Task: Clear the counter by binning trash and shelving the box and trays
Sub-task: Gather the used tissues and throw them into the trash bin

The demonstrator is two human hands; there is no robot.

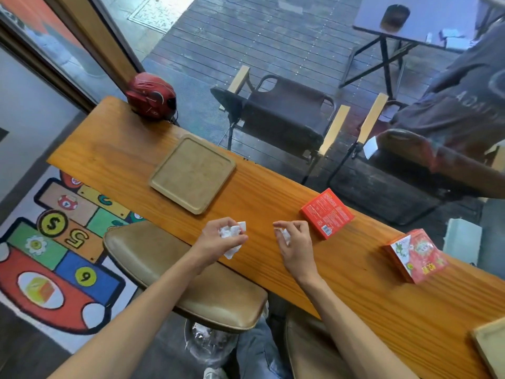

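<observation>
My left hand (218, 239) is closed on a crumpled white tissue (231, 231) just above the near edge of the wooden counter (273, 192). A smaller white paper scrap (284, 234) is pinched in my right hand (296, 242), a little to the right. An empty wooden tray (192, 173) lies flat beyond my left hand. To the right of my right hand rests a red box (326, 213). Farther right lies a red stack of cards or a box (416, 255). The corner of a second tray (492, 348) shows at the lower right edge.
A red helmet (151, 95) sits at the counter's far left end against the window. Two tan stools (185, 277) stand under the near edge. A bin with a clear liner (209, 340) is on the floor between them. A colourful rug (54, 242) covers the floor on the left.
</observation>
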